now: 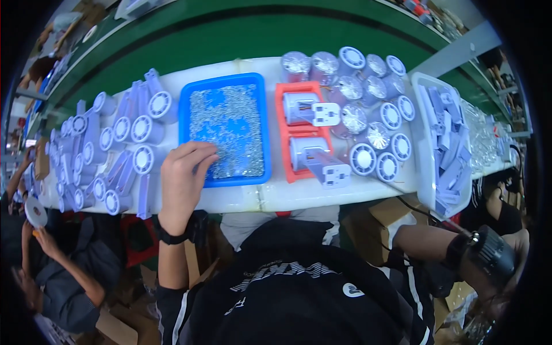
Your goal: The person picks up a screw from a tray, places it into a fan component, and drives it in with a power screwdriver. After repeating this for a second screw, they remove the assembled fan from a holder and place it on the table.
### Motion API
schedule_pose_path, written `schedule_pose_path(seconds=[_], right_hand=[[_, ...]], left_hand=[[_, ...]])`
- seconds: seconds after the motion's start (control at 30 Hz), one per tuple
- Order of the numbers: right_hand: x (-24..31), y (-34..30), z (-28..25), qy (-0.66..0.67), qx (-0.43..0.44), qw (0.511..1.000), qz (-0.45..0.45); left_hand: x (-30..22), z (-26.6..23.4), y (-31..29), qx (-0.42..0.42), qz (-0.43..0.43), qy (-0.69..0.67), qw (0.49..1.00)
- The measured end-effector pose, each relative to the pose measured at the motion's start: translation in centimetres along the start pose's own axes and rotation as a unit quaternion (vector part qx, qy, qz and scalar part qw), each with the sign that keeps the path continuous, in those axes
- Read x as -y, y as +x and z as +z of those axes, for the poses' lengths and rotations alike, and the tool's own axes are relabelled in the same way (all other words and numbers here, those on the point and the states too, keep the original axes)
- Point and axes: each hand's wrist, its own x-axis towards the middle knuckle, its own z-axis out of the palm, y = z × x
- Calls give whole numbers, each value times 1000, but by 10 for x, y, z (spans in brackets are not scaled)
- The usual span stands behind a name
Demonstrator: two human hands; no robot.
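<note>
My left hand [185, 172] reaches over the near left part of a blue tray [267, 132] strewn with small metal screws [233, 115]. Its thumb and fingertips are pinched together at the screws; whatever lies between them is too small to make out. Far to the right, my right hand [519, 259] is closed around a black power screwdriver [491, 256], whose thin shaft points toward the table; the hand is partly hidden behind the tool. Right of the tray, a red fixture [293, 155] cradles two lavender fan-like housings [300, 108] lying on their sides, with pale end pieces facing right.
Lavender handled parts [146, 129] crowd the table's left side. Round lavender units, some with clear covers [348, 89], stand right of the fixture. Beyond them are a white bin [425, 144] of lavender pieces and clear plastic parts [486, 138]. A co-worker [69, 276] sits at the left.
</note>
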Motion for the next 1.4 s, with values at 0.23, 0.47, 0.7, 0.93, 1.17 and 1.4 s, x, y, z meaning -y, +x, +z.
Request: schedule_pose_path(seconds=[0.23,0.47,0.7,0.93,1.17,1.4], right_hand=[[0,3,8,-11,12,1000,20],[-13,-4,6,1,15,999,41],[-27,-18,6,0,10,997,71],[-34,-21,5,-6,7,996,90],[-35,-22,9,-9,3,995,95],[-37,-27,13,-6,3,996,92]], left_hand=[[-47,15,5,4,61,-127,990],[-70,33,6,13,88,-182,979],[-72,55,16,12,157,-181,971],[-77,56,23,27,171,-199,965],[-79,61,23,25,174,-214,961],[-78,60,20,24,169,-221,960]])
